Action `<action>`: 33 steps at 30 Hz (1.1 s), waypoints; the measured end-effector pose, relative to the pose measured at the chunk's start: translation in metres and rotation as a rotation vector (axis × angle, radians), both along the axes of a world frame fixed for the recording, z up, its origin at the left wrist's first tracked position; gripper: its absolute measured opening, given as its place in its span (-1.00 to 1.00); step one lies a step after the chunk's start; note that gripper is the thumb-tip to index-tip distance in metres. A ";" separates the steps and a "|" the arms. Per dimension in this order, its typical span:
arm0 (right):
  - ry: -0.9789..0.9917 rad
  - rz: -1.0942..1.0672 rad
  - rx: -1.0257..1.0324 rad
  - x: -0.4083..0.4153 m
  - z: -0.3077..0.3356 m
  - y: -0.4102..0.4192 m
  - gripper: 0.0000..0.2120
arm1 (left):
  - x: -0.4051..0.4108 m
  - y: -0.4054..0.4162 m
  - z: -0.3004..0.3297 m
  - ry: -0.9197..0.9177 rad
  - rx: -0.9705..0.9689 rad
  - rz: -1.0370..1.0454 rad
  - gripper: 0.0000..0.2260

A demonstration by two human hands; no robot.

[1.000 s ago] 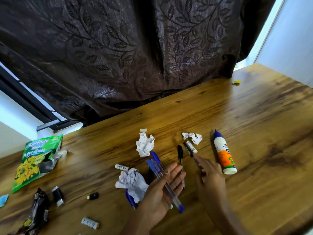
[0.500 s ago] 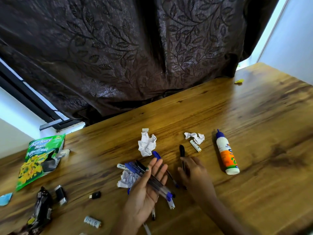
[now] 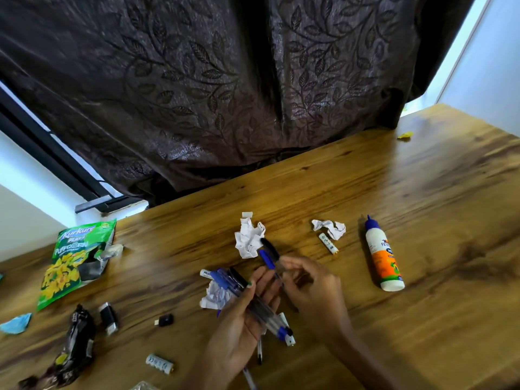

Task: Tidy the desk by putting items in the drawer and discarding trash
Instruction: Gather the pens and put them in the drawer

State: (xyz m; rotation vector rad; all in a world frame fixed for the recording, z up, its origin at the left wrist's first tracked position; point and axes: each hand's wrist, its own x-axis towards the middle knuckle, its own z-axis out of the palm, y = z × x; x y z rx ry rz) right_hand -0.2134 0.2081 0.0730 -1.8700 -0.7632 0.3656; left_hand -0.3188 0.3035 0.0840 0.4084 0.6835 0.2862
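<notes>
Curtain: dark, leaf-patterned, hanging behind your desk.
Desk: wooden, strewn with items.
Snack bag: green, torn open, lying at far left.
Left hand: palm up; your thumb pins a bundle of pens across straight fingers.
Right hand: fingers curled, pinching two more pens, one black-capped and one blue-capped, just beside the bundle.
Glue bottle: lying on its side at right, well apart from your hands.
Paper balls: one beyond the pens, one near the glue, one under the bundle.
Batteries: one by the paper, one near the front edge.
</notes>
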 end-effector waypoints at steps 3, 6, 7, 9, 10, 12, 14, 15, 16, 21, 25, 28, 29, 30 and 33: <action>-0.102 0.221 0.009 -0.017 0.009 0.002 -0.75 | 0.003 -0.002 0.004 0.011 0.034 -0.007 -0.72; -0.153 0.271 -0.004 -0.017 0.007 0.002 -0.81 | 0.002 0.001 0.001 -0.001 0.028 0.020 -0.70; -0.130 0.251 -0.002 -0.015 0.006 0.003 -0.83 | 0.001 0.002 0.001 -0.004 0.026 0.021 -0.70; -0.145 0.146 -0.009 -0.007 -0.002 0.005 -0.85 | -0.001 0.004 0.001 0.006 0.016 0.026 -0.68; -0.168 0.103 -0.041 -0.003 -0.008 0.006 -0.85 | -0.003 0.006 0.001 0.015 0.012 0.036 -0.68; -0.213 0.087 -0.164 0.004 -0.023 0.007 -0.81 | -0.006 0.010 0.000 0.040 0.016 0.063 -0.67; -0.288 0.108 -0.316 0.006 -0.034 0.006 -0.71 | -0.009 0.014 -0.001 0.049 0.021 0.085 -0.68; -0.366 0.118 -0.342 0.006 -0.037 0.007 -0.67 | -0.011 0.016 -0.002 0.049 0.022 0.092 -0.70; -0.423 0.134 -0.347 0.005 -0.041 0.007 -0.65 | -0.013 0.019 -0.002 0.049 0.025 0.099 -0.72; -0.165 0.017 -0.254 0.002 -0.036 0.009 -0.72 | -0.018 0.023 -0.001 0.042 0.043 0.114 -0.72; 0.197 -0.038 -0.043 -0.005 -0.006 0.007 -0.72 | -0.020 0.018 0.000 0.045 0.054 0.098 -0.66; 0.193 0.193 -0.053 -0.022 0.016 0.010 -0.73 | -0.020 0.014 -0.001 0.048 0.053 0.072 -0.65; 0.141 0.257 -0.074 -0.027 0.017 0.012 -0.73 | -0.020 0.013 -0.001 0.052 0.065 0.062 -0.65; 0.087 0.299 -0.089 -0.031 0.019 0.014 -0.72 | -0.020 0.013 0.000 0.056 0.078 0.057 -0.64; 0.008 0.362 -0.097 -0.035 0.016 0.018 -0.75 | -0.022 0.015 -0.004 0.075 0.100 0.059 -0.65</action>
